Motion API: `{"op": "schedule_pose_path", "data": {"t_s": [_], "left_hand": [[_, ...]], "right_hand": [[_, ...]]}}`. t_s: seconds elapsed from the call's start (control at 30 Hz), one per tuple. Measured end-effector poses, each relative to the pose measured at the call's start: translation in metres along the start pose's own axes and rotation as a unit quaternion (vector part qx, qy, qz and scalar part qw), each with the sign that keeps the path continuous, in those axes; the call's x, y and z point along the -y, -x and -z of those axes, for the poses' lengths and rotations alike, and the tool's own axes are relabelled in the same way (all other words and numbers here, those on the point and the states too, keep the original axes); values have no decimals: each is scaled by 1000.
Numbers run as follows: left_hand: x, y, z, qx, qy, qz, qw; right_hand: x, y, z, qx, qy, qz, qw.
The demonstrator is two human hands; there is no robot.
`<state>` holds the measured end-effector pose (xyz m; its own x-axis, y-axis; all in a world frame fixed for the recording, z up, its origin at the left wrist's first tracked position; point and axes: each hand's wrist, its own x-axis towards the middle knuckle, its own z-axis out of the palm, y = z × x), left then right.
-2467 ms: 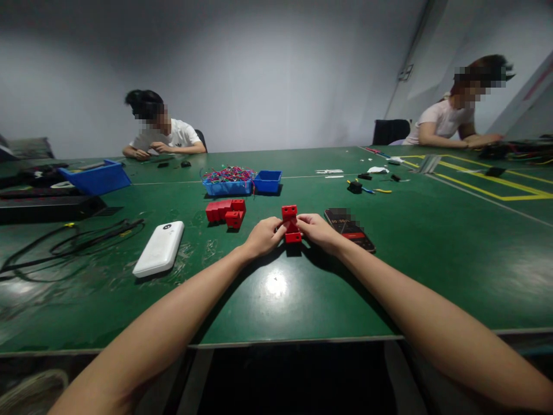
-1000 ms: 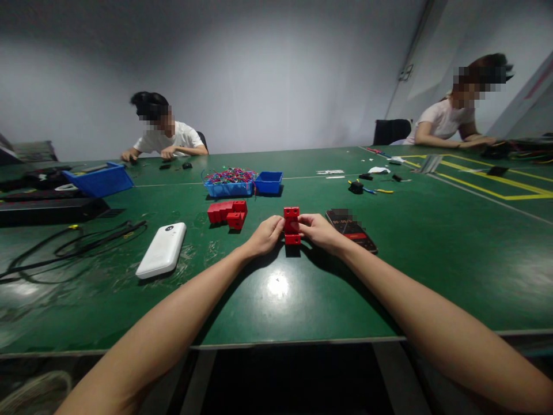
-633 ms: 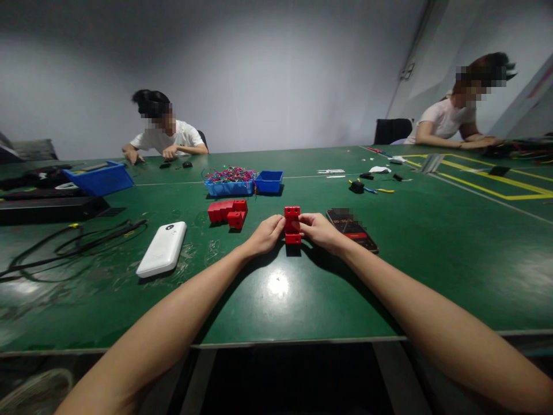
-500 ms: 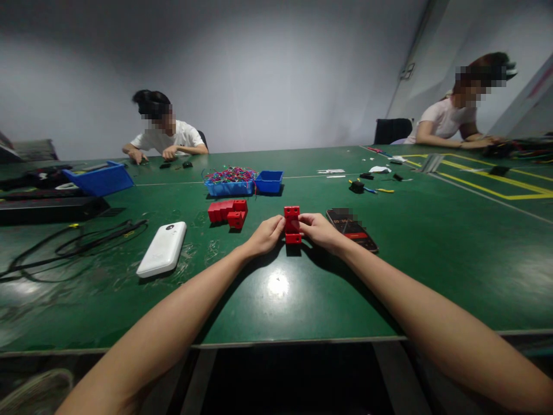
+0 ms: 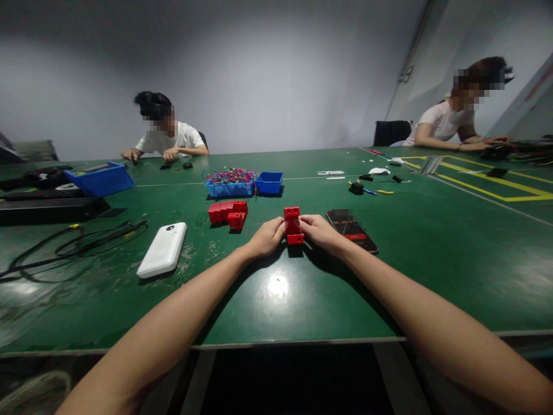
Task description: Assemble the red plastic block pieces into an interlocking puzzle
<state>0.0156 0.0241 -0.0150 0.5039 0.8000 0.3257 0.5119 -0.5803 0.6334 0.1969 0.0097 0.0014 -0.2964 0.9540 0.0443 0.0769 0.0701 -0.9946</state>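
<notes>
A red block-like part (image 5: 292,225) with small holes at its top and bottom is held upright between my two hands, over the green table (image 5: 259,300). My left hand (image 5: 268,235) pinches its left side with thumb and fingers. On the right side, my right hand (image 5: 318,229) grips it the same way. Several more red parts (image 5: 227,214) stand together to the left of my hands. A dark phone with a lit screen (image 5: 352,230) lies just right of my right hand.
A white power bank (image 5: 163,249) and black cables (image 5: 69,248) lie left. Blue bins, one full of coloured wires (image 5: 230,183), one small (image 5: 269,182), stand ahead. Pliers (image 5: 371,189) lie ahead right. Two people (image 5: 173,138) (image 5: 449,124) sit across the table.
The red part between my hands has tilted slightly, its lower end shifting a little right. Across the table, the left person's hand has moved slightly.
</notes>
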Motion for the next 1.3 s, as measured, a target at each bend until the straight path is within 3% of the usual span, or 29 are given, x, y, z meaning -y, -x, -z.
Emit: {"op": "schedule_pose_path", "data": {"t_s": [0.27,0.57,0.73,1.03,1.3], "left_hand": [[2,1,1,-7,-18,-5,1000],[-1,2,2,-10,-32,-16,999],[0,2,1,-11,-9,-18,1000],[2,1,0,-4,9,-20,1000],[3,1,1,1,8,-13,1000]], "right_hand": [[4,1,-2,3,-6,2,1000],[-8,-8,0,-4,16,9,1000],[-11,-8,1,-20,48,40,998],[-14,-10,7,4,88,90,992],[-18,-11,9,5,112,91,990]]}}
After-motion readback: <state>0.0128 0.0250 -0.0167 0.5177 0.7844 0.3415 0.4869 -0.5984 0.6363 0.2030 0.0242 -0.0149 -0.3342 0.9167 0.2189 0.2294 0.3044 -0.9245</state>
